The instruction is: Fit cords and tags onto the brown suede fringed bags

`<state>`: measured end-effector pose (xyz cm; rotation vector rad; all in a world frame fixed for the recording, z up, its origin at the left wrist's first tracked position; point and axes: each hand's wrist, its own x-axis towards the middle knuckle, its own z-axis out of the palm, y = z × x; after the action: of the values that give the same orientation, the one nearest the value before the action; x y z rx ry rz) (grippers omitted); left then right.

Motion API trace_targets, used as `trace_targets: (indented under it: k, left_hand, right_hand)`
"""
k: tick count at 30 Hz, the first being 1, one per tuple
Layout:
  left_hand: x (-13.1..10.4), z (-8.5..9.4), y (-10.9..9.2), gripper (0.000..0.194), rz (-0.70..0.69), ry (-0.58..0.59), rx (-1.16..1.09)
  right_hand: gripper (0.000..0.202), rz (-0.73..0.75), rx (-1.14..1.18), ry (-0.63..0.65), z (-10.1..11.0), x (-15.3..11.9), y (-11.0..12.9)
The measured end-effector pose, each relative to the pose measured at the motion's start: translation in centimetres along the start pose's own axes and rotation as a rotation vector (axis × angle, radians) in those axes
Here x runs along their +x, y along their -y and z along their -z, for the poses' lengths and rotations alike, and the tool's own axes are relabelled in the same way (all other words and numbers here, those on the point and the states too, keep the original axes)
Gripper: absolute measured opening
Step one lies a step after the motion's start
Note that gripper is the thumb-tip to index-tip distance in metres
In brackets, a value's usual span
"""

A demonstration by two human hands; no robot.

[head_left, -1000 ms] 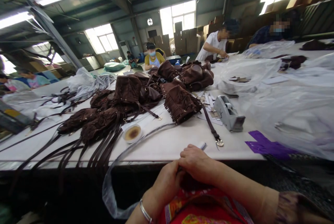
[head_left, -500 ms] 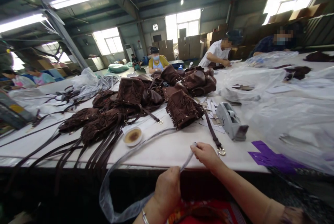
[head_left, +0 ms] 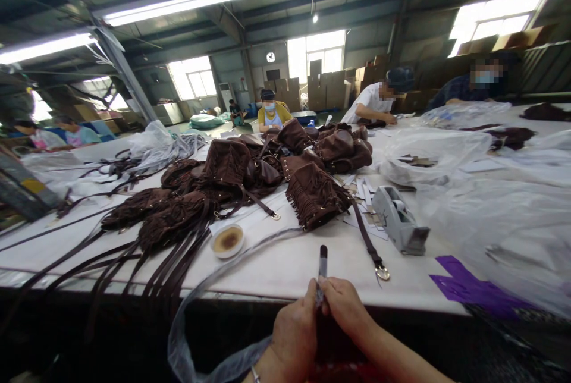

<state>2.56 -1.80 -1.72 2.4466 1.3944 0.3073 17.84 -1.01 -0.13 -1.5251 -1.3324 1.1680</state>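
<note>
Dark strap end: in the head view, the dark strap end is being held upright before the near edge of the white table; below its bare tip it is being covered by greyish plastic.
Left hand: by the left hand, the covered part is being gripped, with the thumb being pressed along it.
Right hand: by the right hand, the same part is being pinched from the other side, just beside the left thumb.
Clear plastic sleeve: the clear plastic sleeve is being hung in a loop from the table down to the left wrist; whether it is being joined to the greyish plastic cannot be told.
Adjusting the plastic: it seems that the plastic is being adjusted near the tip; this is probably being done best with the strap end kept straight and steady by the left hand, and with only small, even pulls by the right, so that the film is not being creased or torn.
White dish: close past the white dish the sleeve is being led, so slack is better being left, or the dish might be dragged.
</note>
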Motion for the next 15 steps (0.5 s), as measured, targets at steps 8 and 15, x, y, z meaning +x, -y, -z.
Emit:
trace_targets:
  k: [8,15]
  left_hand:
    - [0.0,1.2,0.1,0.055,-0.016,-0.015,-0.039]
    - [-0.2,-0.3,0.8,0.068,-0.060,0.035,0.050]
  right_hand:
    - [0.056,0.020,0.055,-0.009,1.2,1.1,-0.8]
    - [0.046,-0.115,-0.022,-0.144,3.3,3.6,-0.1]
